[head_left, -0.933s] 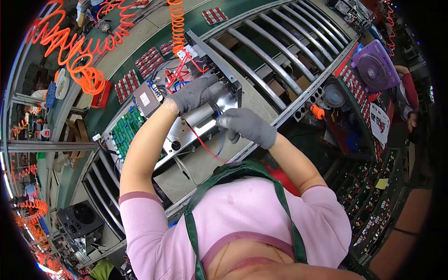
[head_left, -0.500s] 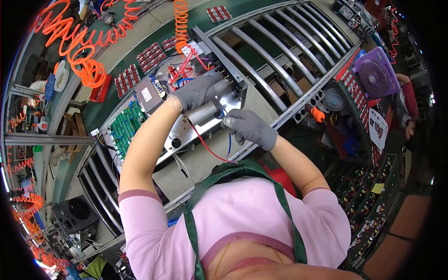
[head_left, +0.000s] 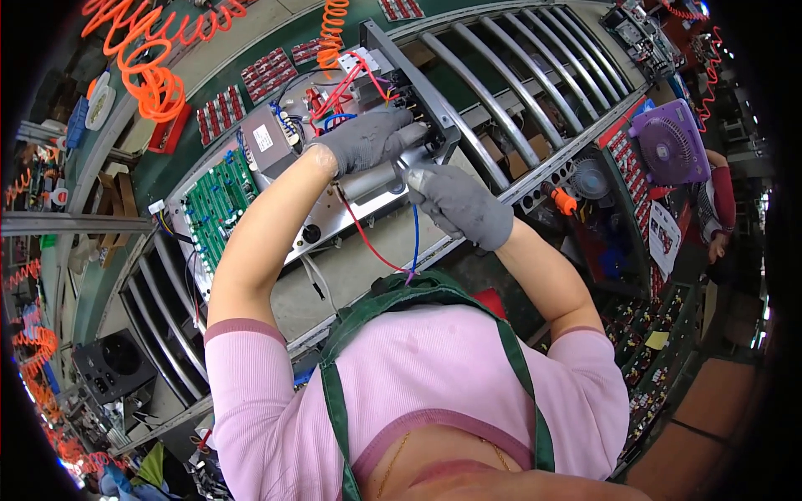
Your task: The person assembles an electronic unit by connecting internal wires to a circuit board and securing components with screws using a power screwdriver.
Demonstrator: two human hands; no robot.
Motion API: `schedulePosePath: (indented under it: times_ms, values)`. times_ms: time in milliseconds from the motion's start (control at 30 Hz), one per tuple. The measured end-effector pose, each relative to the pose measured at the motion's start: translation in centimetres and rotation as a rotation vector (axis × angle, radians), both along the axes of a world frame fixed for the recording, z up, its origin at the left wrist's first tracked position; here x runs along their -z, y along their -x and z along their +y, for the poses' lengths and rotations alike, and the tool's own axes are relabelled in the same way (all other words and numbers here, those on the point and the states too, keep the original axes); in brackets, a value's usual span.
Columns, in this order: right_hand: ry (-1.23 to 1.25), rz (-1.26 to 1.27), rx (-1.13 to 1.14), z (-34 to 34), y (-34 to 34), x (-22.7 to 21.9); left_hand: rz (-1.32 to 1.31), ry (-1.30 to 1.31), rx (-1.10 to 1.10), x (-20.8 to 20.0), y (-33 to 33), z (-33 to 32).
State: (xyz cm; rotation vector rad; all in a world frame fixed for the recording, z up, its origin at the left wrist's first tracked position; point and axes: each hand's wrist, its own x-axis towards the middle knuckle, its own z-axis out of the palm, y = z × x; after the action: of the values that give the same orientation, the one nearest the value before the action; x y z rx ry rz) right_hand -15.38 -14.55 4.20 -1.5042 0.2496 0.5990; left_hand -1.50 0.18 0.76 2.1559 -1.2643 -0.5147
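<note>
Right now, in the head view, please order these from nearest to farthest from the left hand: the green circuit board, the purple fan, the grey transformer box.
From the left hand:
1. Grey transformer box, just to its left.
2. Green circuit board, further left and lower.
3. Purple fan, far right.

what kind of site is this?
Most likely an electronics assembly line. The grey-gloved left hand and right hand work on an open metal chassis holding a green circuit board, set on a steel roller conveyor, with orange coiled air hoses overhead.
</note>
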Motion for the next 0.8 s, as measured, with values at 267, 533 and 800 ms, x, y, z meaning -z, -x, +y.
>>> schedulePosePath:
  times_ms: [267, 533, 800]
  values:
    - [0.069, -0.002, -0.180, -1.6, 1.6, 3.7, -0.007, 0.087, 0.010, 0.8, -0.2, 0.0]
    - [0.369, -0.297, -0.317, -1.4, 2.0, 8.1, -0.017, 0.088, 0.036, 1.8, -0.9, 0.2]
    - [0.586, -0.544, -0.386, -0.7, 1.9, 11.8, -0.009, 0.060, 0.025, 2.6, -1.3, 0.0]
